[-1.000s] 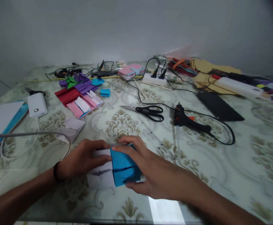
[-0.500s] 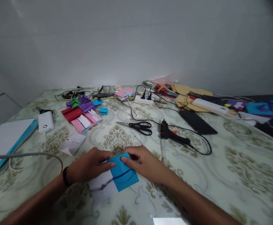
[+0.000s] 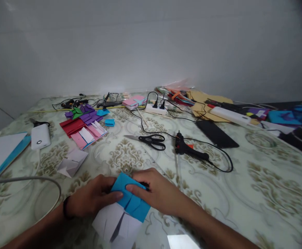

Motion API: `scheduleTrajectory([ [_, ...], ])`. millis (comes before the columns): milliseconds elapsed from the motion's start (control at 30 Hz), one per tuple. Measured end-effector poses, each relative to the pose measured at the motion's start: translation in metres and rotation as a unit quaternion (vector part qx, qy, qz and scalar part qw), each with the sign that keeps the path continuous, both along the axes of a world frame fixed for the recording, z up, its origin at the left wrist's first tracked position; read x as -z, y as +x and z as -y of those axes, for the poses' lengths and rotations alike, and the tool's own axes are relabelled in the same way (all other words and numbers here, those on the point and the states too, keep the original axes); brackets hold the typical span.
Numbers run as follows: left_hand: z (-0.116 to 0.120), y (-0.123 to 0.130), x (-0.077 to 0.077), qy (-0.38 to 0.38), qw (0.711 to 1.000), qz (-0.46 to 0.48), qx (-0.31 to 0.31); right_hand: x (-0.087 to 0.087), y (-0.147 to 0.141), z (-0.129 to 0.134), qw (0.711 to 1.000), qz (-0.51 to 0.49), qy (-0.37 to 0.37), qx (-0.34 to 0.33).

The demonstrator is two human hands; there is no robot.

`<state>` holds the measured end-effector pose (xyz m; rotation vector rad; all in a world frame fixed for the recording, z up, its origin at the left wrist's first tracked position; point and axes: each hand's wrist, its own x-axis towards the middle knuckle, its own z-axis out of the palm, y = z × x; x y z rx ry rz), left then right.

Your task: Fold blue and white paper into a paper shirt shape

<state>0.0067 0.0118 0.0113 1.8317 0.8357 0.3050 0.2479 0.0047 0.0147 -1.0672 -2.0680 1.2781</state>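
Between my two hands is a folded blue paper, tilted, with crease flaps showing on its face. My left hand pinches its left edge, thumb on top and fingers hidden behind. On the upper right, my right hand grips the same paper, its thumb pressed flat on the face. Below the blue paper is a folded white paper with open flaps; whether the two are joined I cannot tell. Farther off lie black-handled scissors and a black glue gun.
A white folded paper lies left of my hands, behind it pink folded papers and a white power bank. A black phone-like slab rests at right. Cords run from a power strip. A grey cable arcs at left.
The blue paper and both hands have shifted slightly down and left in view, and the paper is turned a little. More of the white paper's flaps now shows. The whole view has shifted slightly.
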Motion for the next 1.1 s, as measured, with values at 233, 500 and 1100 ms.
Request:
scheduleTrajectory([
  [233, 0.001, -0.005, 0.004, -0.026, 0.995, 0.045, -0.089, -0.001, -0.003, 0.006, 0.997, 0.02, -0.037, 0.065],
  [500, 0.005, -0.013, 0.006, -0.147, 0.981, 0.078, -0.099, 0.004, -0.003, 0.003, 0.992, -0.021, -0.111, 0.049],
  [1100, 0.002, -0.012, 0.006, -0.082, 0.994, 0.013, -0.074, 0.01, -0.011, 0.011, 0.997, 0.013, -0.071, 0.04],
])
